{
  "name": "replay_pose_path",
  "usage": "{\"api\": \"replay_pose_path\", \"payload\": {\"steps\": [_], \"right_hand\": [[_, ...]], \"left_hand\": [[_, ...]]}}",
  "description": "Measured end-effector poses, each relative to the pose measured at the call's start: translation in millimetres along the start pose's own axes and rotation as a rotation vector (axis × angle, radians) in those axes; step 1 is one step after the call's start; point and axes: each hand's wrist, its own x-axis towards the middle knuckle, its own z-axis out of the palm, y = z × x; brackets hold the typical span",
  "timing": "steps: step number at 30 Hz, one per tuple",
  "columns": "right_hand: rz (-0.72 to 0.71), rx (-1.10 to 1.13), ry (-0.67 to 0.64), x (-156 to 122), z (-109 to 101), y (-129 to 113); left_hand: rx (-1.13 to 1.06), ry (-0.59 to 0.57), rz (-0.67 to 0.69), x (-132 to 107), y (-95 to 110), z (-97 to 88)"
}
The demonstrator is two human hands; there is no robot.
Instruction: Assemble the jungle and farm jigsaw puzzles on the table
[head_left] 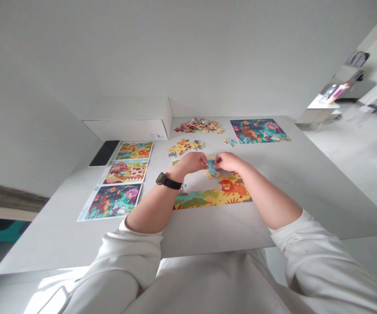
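Both hands over the jigsaw, mid-table. Left hand (193,163) and right hand (228,161) are slightly apart, fingers curled in, fingertips at either side of a blue jigsaw section (212,168). Can't tell from here if they're pinching it or just pressing; fingertip detail too small.

Blue section sits at the far side of the partly assembled jigsaw (204,202): yellow-green strip along the near edge, two lions on the right, bare gap left of the lions. Part of it is hidden by the left forearm. Black smartwatch (169,180) on the left wrist.

Far of the left hand: heap of yellow loose pieces (186,145). Farther: bigger red-and-cream pile (200,125). Light-blue loose piece(s) (230,142) far of the right hand, just beside a dark multicolour picture (260,130), far right.

Left side of the grey table (214,237): three-picture reference sheet (123,179), black phone (104,153) by its far-left corner, white box (125,128) behind.
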Motion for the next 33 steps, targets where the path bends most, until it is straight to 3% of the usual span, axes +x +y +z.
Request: {"api": "replay_pose_path", "payload": {"steps": [7,20,33], "right_hand": [[0.071,-0.15,-0.026,-1,0,-9],[0.13,-0.138,0.015,-3,1,-13],[0.093,-0.169,0.128,10,-4,9]], "left_hand": [[0.233,-0.078,0.193,-8,7,1.2],[0.338,-0.153,0.186,-17,21,-2.9],[0.384,-0.159,0.18,-15,18,0.2]]}}
